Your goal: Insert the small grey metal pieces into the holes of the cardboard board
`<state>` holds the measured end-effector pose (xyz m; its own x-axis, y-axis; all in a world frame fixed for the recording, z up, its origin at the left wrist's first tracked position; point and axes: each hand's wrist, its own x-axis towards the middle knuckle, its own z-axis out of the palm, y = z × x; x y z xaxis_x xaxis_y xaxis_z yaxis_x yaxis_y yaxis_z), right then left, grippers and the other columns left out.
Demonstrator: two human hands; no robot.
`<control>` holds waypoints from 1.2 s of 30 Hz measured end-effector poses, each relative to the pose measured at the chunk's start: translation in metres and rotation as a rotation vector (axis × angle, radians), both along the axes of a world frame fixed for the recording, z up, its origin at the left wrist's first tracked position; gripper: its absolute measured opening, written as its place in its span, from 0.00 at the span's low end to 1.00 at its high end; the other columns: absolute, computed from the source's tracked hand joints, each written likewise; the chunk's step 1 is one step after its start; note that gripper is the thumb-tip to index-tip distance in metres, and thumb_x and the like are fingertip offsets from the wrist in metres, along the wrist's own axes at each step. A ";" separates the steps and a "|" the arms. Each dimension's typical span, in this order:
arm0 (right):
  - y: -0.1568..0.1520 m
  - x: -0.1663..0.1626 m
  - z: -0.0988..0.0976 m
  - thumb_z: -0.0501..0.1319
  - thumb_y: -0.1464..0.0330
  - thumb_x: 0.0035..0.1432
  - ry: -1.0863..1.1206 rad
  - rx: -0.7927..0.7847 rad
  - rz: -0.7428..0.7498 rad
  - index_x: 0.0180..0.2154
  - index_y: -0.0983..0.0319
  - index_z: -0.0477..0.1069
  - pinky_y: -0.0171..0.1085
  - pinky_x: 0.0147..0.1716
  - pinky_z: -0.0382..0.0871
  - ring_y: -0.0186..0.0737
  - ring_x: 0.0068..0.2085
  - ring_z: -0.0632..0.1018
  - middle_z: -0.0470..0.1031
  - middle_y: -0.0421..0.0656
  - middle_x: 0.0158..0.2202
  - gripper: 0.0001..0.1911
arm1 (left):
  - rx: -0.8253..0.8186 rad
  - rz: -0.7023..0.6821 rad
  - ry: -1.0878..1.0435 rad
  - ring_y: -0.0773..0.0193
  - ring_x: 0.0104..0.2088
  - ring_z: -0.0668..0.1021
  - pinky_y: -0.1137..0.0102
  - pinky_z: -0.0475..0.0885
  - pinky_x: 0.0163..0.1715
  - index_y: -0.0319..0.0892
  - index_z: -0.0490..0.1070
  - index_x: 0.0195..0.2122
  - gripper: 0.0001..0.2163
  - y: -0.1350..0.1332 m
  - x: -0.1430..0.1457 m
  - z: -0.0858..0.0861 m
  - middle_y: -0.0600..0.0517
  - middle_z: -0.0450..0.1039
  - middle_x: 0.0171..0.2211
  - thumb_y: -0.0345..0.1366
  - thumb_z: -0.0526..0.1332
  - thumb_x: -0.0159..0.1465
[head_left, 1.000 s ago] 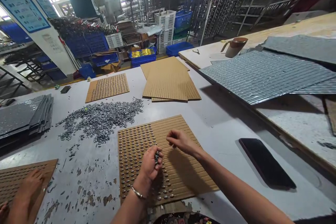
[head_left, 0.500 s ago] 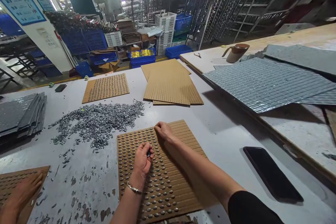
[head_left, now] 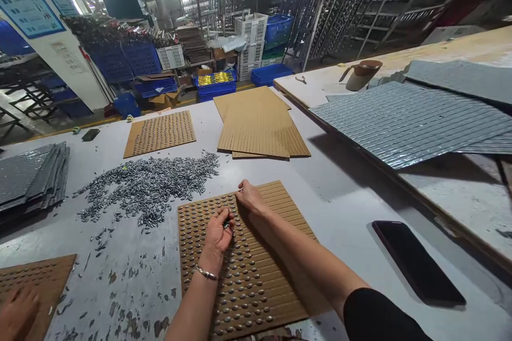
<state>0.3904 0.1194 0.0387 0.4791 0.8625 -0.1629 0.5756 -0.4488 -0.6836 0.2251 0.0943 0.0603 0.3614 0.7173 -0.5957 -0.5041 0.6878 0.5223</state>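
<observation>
A brown slotted cardboard board (head_left: 276, 272) lies in front of me, its left half filled with small dark metal pieces. My left hand (head_left: 219, 232) rests on the board with a bracelet at the wrist, fingers curled round a few of those metal pieces. My right hand (head_left: 249, 196) is at the board's far edge, fingers pinched together on something I cannot make out. A loose heap of the same grey metal pieces (head_left: 148, 184) spreads over the table to the left of the board.
A black phone (head_left: 418, 264) lies at the right. A stack of slotted boards (head_left: 260, 128) and one filled board (head_left: 160, 132) lie farther back. Grey sheets (head_left: 30, 178) are stacked at left. Another person's hand (head_left: 16, 311) rests on a board at bottom left. Silver ribbed sheets (head_left: 404, 120) cover the right bench.
My right hand moved from the middle of the board up to its far edge. My left hand shifted forward along the board. The other person's hand drew back toward the lower left.
</observation>
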 end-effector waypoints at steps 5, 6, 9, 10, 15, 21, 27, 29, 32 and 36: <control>-0.024 -0.007 0.008 0.56 0.64 0.60 0.102 0.155 0.089 0.38 0.62 0.69 0.32 0.31 0.62 0.35 0.30 0.72 0.73 0.39 0.27 0.09 | 0.019 0.000 0.012 0.74 0.21 0.69 0.80 0.62 0.16 0.36 0.69 0.28 0.10 0.003 0.003 -0.005 0.55 0.68 0.24 0.29 0.70 0.51; -0.032 -0.011 0.009 0.55 0.62 0.60 0.169 0.212 0.153 0.35 0.62 0.70 0.31 0.29 0.62 0.34 0.29 0.71 0.72 0.38 0.26 0.10 | 0.030 -0.006 0.006 0.74 0.21 0.69 0.80 0.61 0.16 0.36 0.69 0.29 0.11 0.002 0.005 -0.006 0.55 0.67 0.23 0.30 0.71 0.50; -0.054 -0.020 0.010 0.57 0.59 0.58 0.380 0.340 0.269 0.30 0.62 0.71 0.31 0.25 0.62 0.32 0.26 0.69 0.71 0.37 0.24 0.13 | 0.050 -0.023 -0.007 0.75 0.21 0.68 0.80 0.61 0.17 0.36 0.70 0.29 0.13 0.000 0.013 -0.007 0.56 0.68 0.24 0.29 0.73 0.47; -0.058 -0.021 0.010 0.57 0.60 0.58 0.412 0.341 0.262 0.30 0.62 0.71 0.31 0.25 0.62 0.32 0.25 0.69 0.71 0.37 0.24 0.13 | 0.050 -0.026 -0.008 0.75 0.21 0.68 0.80 0.61 0.17 0.36 0.70 0.29 0.13 0.000 0.016 -0.007 0.56 0.68 0.24 0.29 0.73 0.46; -0.050 -0.010 0.012 0.55 0.65 0.59 0.225 0.140 0.150 0.28 0.62 0.69 0.30 0.26 0.61 0.32 0.26 0.70 0.72 0.38 0.25 0.10 | 0.056 -0.010 0.013 0.73 0.23 0.71 0.78 0.64 0.20 0.35 0.71 0.30 0.10 -0.001 0.023 -0.007 0.53 0.70 0.26 0.30 0.70 0.50; -0.027 -0.003 0.007 0.55 0.68 0.59 0.023 0.006 0.046 0.29 0.62 0.71 0.33 0.28 0.56 0.35 0.27 0.71 0.74 0.41 0.25 0.09 | 0.077 -0.024 0.070 0.71 0.23 0.71 0.77 0.63 0.20 0.36 0.71 0.35 0.10 -0.002 0.013 -0.005 0.51 0.72 0.27 0.28 0.66 0.51; -0.019 -0.004 0.003 0.56 0.68 0.58 -0.076 -0.085 0.045 0.31 0.62 0.72 0.34 0.30 0.57 0.39 0.32 0.73 0.76 0.45 0.29 0.07 | 0.135 -0.056 0.087 0.73 0.22 0.70 0.79 0.61 0.19 0.39 0.67 0.30 0.18 -0.005 0.011 -0.004 0.53 0.71 0.26 0.40 0.73 0.46; -0.017 -0.001 0.005 0.57 0.69 0.57 -0.086 -0.088 0.044 0.35 0.63 0.71 0.34 0.31 0.57 0.39 0.33 0.73 0.76 0.46 0.31 0.06 | 0.149 -0.083 0.089 0.75 0.20 0.68 0.80 0.58 0.17 0.39 0.67 0.29 0.20 -0.006 0.011 -0.004 0.56 0.68 0.23 0.42 0.74 0.44; -0.023 0.000 0.010 0.58 0.68 0.57 -0.079 -0.040 0.021 0.42 0.63 0.68 0.33 0.31 0.58 0.38 0.32 0.73 0.76 0.44 0.31 0.10 | 0.148 -0.086 0.069 0.76 0.20 0.67 0.81 0.57 0.16 0.38 0.68 0.28 0.19 -0.007 0.010 -0.002 0.58 0.64 0.21 0.39 0.76 0.41; -0.048 -0.008 0.017 0.56 0.64 0.59 0.090 0.232 0.057 0.33 0.61 0.69 0.33 0.29 0.60 0.35 0.27 0.70 0.72 0.39 0.26 0.08 | 0.128 -0.069 -0.002 0.73 0.25 0.71 0.79 0.65 0.21 0.35 0.74 0.32 0.15 -0.010 0.007 0.001 0.53 0.70 0.26 0.33 0.73 0.45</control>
<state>0.3826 0.0711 0.0554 0.4211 0.9070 0.0025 0.5276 -0.2427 -0.8141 0.2321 0.0838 0.0615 0.4139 0.7606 -0.5002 -0.4590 0.6488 0.6069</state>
